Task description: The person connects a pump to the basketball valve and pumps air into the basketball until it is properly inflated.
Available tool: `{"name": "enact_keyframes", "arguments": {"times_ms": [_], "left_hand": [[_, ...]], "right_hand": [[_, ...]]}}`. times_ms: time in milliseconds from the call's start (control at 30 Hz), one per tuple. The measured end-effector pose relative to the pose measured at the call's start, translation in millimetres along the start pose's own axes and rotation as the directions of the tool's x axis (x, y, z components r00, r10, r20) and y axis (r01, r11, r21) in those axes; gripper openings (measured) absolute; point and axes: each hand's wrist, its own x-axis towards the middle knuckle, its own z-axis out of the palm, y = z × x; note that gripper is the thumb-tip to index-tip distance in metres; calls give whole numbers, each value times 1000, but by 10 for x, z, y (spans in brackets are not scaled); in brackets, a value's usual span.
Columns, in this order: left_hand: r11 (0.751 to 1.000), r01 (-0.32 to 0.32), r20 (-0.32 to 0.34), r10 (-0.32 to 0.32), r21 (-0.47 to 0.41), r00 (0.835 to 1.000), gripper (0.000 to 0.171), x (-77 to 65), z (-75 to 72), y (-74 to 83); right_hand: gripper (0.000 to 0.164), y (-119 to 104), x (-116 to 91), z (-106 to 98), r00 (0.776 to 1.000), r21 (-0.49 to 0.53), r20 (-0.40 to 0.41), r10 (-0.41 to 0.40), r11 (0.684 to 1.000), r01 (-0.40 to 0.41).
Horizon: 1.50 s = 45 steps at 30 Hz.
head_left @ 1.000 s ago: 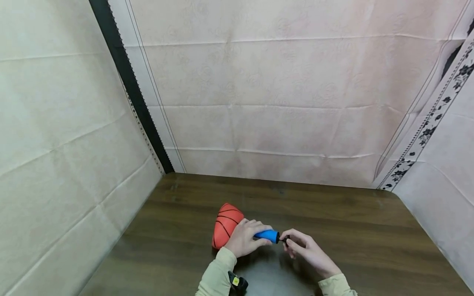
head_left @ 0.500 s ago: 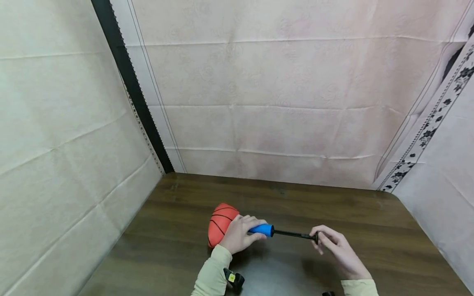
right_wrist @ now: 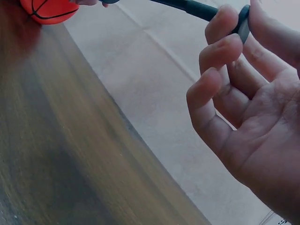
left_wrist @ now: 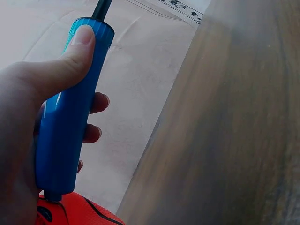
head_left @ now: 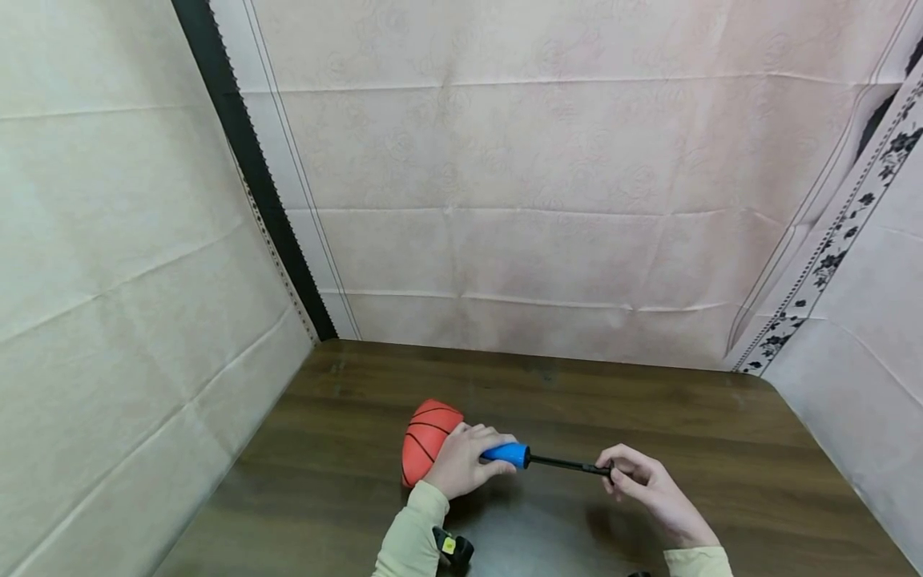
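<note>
A blue hand pump lies in my left hand, whose fingers wrap its barrel with the thumb along the top. Its nozzle end meets a red ball with black lines, which looks partly deflated and misshapen. From the barrel's other end a black rod stands drawn out to the right. My right hand pinches the dark end knob of that rod between thumb and fingers. In the left wrist view only a part of the ball shows, below the pump.
A brown wooden table lies under both hands. Pale cloth sheets hang behind it and at both sides. A black strip runs down the left corner, and a small black camera is on the left wrist.
My right hand has pulled the pump rod out to the right, then come back slightly left. My left hand and the ball have shifted a little left.
</note>
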Motion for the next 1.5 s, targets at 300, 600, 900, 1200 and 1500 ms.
{"name": "enact_keyframes", "arguments": {"times_ms": [300, 600, 900, 1200, 1500], "left_hand": [[1000, 2, 3, -2, -11, 1000, 42, -3, 37, 6], [998, -7, -2, 7, -62, 1000, 40, 7, 44, 21], [996, -40, -24, 38, -81, 999, 38, -2, 20, 21], [993, -98, 31, 100, -61, 995, 34, 9, 10, 12], [990, -126, 47, 129, -57, 991, 37, 12, -3, -9]], "right_hand": [[19, 86, 168, 195, 999, 35, 42, 33, 999, -34], [16, 136, 400, 532, 998, 85, 56, 9, 996, -14], [17, 167, 462, 645, 997, 40, 62, 52, 998, -55], [24, 159, 354, 538, 977, -81, 135, 168, 984, -158], [24, 107, 332, 465, 963, -110, 196, 186, 980, -166]]}}
